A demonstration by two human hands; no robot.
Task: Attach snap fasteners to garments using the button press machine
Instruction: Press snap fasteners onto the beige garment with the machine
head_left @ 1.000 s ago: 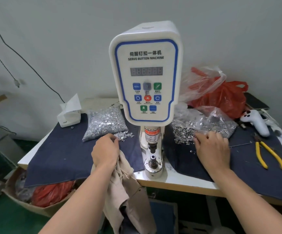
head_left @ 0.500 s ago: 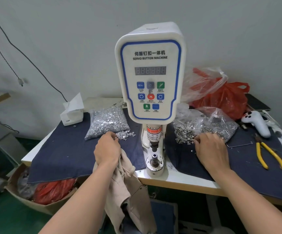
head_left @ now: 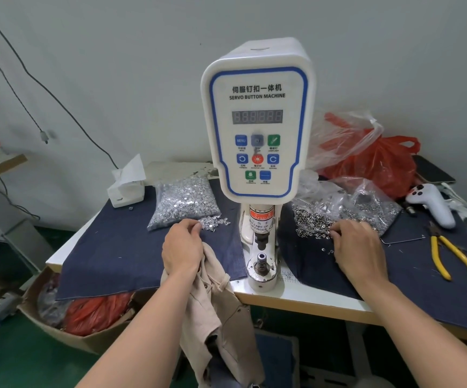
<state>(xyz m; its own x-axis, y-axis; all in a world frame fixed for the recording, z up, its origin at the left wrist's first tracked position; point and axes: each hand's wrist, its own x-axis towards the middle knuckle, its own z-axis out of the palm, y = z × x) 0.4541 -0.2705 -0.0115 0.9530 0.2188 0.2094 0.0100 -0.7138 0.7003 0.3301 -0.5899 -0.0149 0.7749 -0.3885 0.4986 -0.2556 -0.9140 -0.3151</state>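
Snap fasteners (head_left: 214,222) lie loose on the worktop (head_left: 305,296), both hands at the piles beside the button press machine (head_left: 257,135).

Left hand (head_left: 182,249): fingers curled, grip clamped on a beige garment (head_left: 218,309) that hangs over the worktop's front edge; fingertips touch the small loose heap of silver fasteners just beside a full clear bag (head_left: 183,201) of them, on a dark blue cloth (head_left: 114,253). Right hand (head_left: 359,253): fingers curled down into the ring-shaped fasteners (head_left: 309,221) spilled from an opened bag on the machine's other side; whether its grip is together on a piece cannot be told. Machine stands upright between the hands, lower die (head_left: 260,261) exposed, nothing on it. Yellow-handled pliers (head_left: 456,259) and a white controller (head_left: 432,204) lie at right, well apart from the hands.
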